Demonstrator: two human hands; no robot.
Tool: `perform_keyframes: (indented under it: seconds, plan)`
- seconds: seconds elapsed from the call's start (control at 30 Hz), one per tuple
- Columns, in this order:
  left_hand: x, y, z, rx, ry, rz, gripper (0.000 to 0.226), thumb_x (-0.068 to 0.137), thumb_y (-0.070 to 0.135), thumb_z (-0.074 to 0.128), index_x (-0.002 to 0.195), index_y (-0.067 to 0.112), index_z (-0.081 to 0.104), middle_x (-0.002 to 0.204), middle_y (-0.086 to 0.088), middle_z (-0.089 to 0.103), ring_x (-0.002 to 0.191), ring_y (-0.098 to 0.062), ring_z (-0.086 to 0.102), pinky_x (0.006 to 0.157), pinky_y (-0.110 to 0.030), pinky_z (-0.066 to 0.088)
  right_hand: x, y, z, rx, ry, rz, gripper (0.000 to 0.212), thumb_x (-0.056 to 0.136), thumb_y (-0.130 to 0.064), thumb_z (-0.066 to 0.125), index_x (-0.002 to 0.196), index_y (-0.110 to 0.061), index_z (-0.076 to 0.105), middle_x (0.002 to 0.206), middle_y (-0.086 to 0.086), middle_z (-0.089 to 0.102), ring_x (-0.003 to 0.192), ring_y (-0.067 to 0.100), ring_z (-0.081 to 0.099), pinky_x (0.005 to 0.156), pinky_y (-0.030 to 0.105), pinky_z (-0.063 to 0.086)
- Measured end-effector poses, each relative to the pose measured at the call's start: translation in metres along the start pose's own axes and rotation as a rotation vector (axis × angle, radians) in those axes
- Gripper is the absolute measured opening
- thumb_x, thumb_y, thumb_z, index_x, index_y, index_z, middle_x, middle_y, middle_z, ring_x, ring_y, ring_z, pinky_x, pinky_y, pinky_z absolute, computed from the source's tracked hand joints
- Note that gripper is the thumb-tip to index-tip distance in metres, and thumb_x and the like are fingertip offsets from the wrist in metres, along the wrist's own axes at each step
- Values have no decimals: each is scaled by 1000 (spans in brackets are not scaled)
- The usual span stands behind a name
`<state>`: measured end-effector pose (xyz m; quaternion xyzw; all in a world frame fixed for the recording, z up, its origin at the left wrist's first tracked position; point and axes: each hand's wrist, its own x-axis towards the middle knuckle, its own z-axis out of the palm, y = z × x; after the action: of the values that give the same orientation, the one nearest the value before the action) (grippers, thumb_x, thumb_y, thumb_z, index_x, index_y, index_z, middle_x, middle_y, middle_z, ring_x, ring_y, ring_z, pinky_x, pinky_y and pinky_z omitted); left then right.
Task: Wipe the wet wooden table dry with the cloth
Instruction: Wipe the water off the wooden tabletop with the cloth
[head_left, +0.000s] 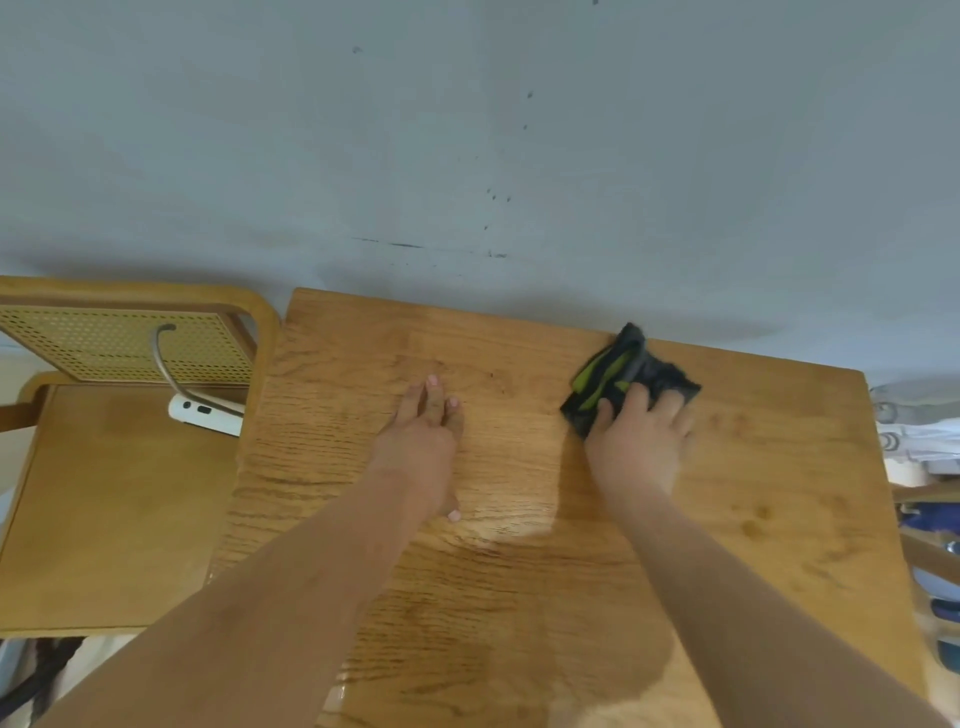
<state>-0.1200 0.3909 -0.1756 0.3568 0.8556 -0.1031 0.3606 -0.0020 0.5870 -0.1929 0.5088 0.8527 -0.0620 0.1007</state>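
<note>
We see a grey-blue wall (467, 130) filling the upper half, matte, with a few dark specks and a thin dark scuff low down. Below it a wooden desk (519, 545) butts against the wall, oak-like with strong dark grain; we note a glossy wet sheen across the middle and a darker damp patch toward the near edge, plus faint spots on the right side. Left of the desk, a wooden chair (104, 493) with a flat smooth seat and a curved-frame back of perforated cane mesh; a white device (208, 414) lies at the back of the seat with a grey cable arching up from it. Blurred clutter sits past the desk's right edge, can't tell what. Left hand (423, 441) lies flat on the desk, palm down, fingers extended and close together, grip holding nothing. Right hand (641, 436) presses down on the cloth (623, 371), grip closed over its near edge. The cloth is dark grey with lime-green streaks, crumpled, on the desk near the far edge, right of centre.
</note>
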Motion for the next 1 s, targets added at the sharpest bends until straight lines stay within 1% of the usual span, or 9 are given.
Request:
perform_keyframes:
  seconds: [0.13,0.27,0.33,0.43,0.5,0.7,0.8,0.87,1.0]
  plan:
    - [-2,1,-2,-14,15,-2,135,74,48,86,160,13,-12,162,-15,-31,153,-34,-22,127,-47,14,-79,0,25,18,-6,-393,43,102,-43,49,136,-17,56,132,16,50,118,38,50,104,56,40]
    - [-1,2,-1,2,11,-4,137,73,48,87,160,12,-12,162,-17,-29,154,-37,-19,127,-49,15,-57,37,21,-136,-2,-724,44,101,-54,46,134,-29,59,130,5,56,116,32,55,109,56,29]
    - [1,1,0,18,11,-4,137,73,50,86,160,12,-12,162,-17,-29,154,-37,-18,127,-48,16,-29,49,16,-142,25,-551,43,101,-53,43,138,-33,55,135,5,52,123,31,50,113,56,24]
    - [3,2,1,25,-1,-6,136,74,53,85,161,13,-11,164,-15,-29,155,-36,-18,127,-47,18,-14,41,17,71,28,-40,44,104,-48,41,142,-28,50,143,10,43,132,35,38,113,55,26]
    - [4,2,1,16,3,-6,136,74,52,86,161,12,-10,164,-15,-30,155,-36,-18,126,-47,21,-37,24,24,51,51,-19,41,105,-41,42,139,-22,52,138,14,45,126,38,40,108,55,32]
    - [1,2,-1,10,-5,1,137,73,49,88,161,10,-10,163,-18,-30,155,-37,-18,126,-49,21,-85,52,38,25,65,-809,38,99,-45,54,128,-23,67,122,9,60,108,34,56,100,53,38]
    - [2,2,0,25,-4,1,137,74,51,86,160,11,-13,161,-18,-32,154,-37,-19,126,-49,21,-26,69,23,-23,91,-979,40,99,-52,50,127,-31,67,122,4,60,109,32,57,103,55,34]
    - [1,3,0,42,-10,4,137,76,53,84,160,10,-15,162,-18,-33,154,-37,-19,126,-48,20,13,71,15,-38,124,-764,39,100,-53,49,131,-35,64,128,2,58,116,33,55,106,56,31]
    - [-1,5,-1,46,-20,-6,134,78,53,83,160,11,-16,162,-16,-34,155,-36,-19,122,-49,26,29,36,12,137,72,-28,40,103,-48,42,132,-27,60,135,10,47,126,37,40,111,56,31]
